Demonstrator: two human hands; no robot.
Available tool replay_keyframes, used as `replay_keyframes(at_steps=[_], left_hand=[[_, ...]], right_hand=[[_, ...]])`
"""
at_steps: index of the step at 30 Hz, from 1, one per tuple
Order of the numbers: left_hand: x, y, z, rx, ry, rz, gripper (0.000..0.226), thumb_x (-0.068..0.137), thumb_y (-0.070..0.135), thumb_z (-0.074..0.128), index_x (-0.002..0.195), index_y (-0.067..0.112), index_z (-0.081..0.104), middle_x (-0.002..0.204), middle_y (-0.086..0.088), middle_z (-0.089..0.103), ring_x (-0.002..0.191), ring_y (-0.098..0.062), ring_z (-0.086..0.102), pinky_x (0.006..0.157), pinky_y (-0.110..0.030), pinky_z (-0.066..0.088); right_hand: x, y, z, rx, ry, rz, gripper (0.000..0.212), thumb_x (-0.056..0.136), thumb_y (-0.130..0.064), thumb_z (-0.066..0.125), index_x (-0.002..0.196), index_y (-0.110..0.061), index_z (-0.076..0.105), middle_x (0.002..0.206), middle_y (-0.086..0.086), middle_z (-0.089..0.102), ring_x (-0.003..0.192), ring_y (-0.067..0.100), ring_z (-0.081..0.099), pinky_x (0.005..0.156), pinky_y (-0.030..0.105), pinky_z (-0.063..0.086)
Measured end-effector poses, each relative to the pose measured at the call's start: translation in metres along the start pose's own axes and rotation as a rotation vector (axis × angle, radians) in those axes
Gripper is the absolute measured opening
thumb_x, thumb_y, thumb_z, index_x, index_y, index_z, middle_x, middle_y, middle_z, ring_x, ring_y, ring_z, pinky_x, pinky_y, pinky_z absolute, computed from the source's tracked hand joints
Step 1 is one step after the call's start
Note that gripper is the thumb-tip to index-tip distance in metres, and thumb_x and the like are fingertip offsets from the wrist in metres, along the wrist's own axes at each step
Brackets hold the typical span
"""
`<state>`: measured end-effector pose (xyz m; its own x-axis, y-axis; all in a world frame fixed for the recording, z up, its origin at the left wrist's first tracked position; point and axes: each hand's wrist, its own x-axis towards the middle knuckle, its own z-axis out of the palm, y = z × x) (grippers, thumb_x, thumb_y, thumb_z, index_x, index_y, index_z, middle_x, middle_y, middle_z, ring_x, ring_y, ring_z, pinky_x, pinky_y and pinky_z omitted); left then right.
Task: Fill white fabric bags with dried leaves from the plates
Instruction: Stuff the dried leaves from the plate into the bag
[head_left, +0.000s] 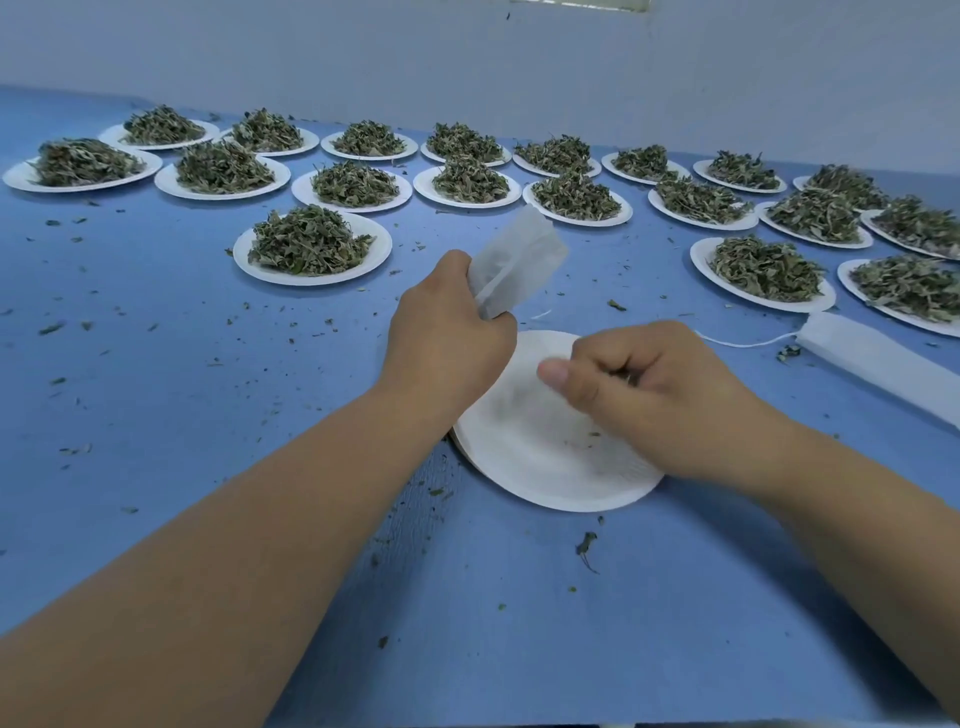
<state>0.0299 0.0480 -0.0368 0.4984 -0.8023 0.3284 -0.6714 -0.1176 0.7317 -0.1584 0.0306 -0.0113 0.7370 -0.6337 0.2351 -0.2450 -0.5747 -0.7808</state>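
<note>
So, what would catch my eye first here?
Rows of white plates heaped with dried leaves fill the far side of the blue table. Nearer, the left hand grips a white fabric bag, while the right hand, fingers curled, hovers over a nearly bare plate.

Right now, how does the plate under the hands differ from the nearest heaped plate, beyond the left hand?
The near plate is almost bare; the heaped plate carries a mound of leaves. The near plate is partly hidden by the right hand; the heaped plate shows whole. Both are white and round.
</note>
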Motion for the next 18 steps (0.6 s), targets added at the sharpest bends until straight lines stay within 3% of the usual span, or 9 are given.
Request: replay_keyframes(at_steps=[2,5,9,12,15,18], left_hand=[[0.001,-0.001,-0.002,-0.012,-0.012,0.033,0.016,0.081,0.02,0.06,0.09,0.02,0.046,0.077,0.005,0.053,0.069,-0.011,0.051,0.051,-0.032,0.035],[0.007,-0.003,-0.009,-0.004,-0.012,0.118,0.022,0.08,0.017,0.063,0.093,0.025,0.047,0.076,0.009,0.051,0.067,-0.004,0.049,0.049,-0.026,0.03],[0.017,-0.011,-0.021,0.066,0.006,0.158,0.029,0.081,0.029,0.071,0.096,0.025,0.046,0.079,0.012,0.051,0.074,-0.006,0.051,0.052,-0.026,0.034],[0.017,-0.011,-0.024,0.086,-0.013,0.195,0.042,0.076,0.047,0.076,0.093,0.03,0.042,0.08,0.013,0.051,0.075,-0.001,0.049,0.054,-0.025,0.033],[0.014,-0.006,-0.023,0.117,-0.045,0.254,0.047,0.073,0.054,0.075,0.088,0.039,0.033,0.078,0.016,0.048,0.073,0.002,0.047,0.054,-0.025,0.032],[0.01,-0.003,-0.02,0.105,-0.075,0.323,0.043,0.076,0.045,0.073,0.091,0.041,0.033,0.078,0.015,0.05,0.073,-0.002,0.05,0.056,-0.028,0.041]], right_hand=[[0.013,-0.004,-0.006,0.126,0.113,0.049,0.055,0.098,-0.045,0.058,0.058,-0.012,0.043,0.053,0.005,0.038,0.047,0.013,0.03,0.046,0.036,0.037],[0.036,-0.01,-0.016,0.436,0.288,0.13,0.044,0.103,-0.041,0.056,0.067,-0.015,0.051,0.053,0.011,0.045,0.049,0.022,0.034,0.052,0.04,0.024],[0.067,-0.022,-0.023,0.909,0.463,0.212,0.036,0.105,-0.04,0.053,0.081,-0.015,0.062,0.057,-0.002,0.046,0.05,0.015,0.041,0.048,0.027,0.035],[0.085,-0.027,-0.023,1.235,0.555,0.258,0.043,0.104,-0.048,0.05,0.075,-0.018,0.053,0.059,-0.005,0.047,0.05,0.012,0.042,0.049,0.025,0.038],[0.095,-0.029,-0.02,1.392,0.632,0.272,0.041,0.105,-0.05,0.047,0.077,-0.019,0.047,0.061,-0.004,0.048,0.05,0.013,0.044,0.051,0.025,0.039],[0.095,-0.03,-0.02,1.423,0.719,0.254,0.043,0.106,-0.049,0.045,0.078,-0.017,0.046,0.063,-0.001,0.05,0.049,0.015,0.045,0.052,0.024,0.044]])
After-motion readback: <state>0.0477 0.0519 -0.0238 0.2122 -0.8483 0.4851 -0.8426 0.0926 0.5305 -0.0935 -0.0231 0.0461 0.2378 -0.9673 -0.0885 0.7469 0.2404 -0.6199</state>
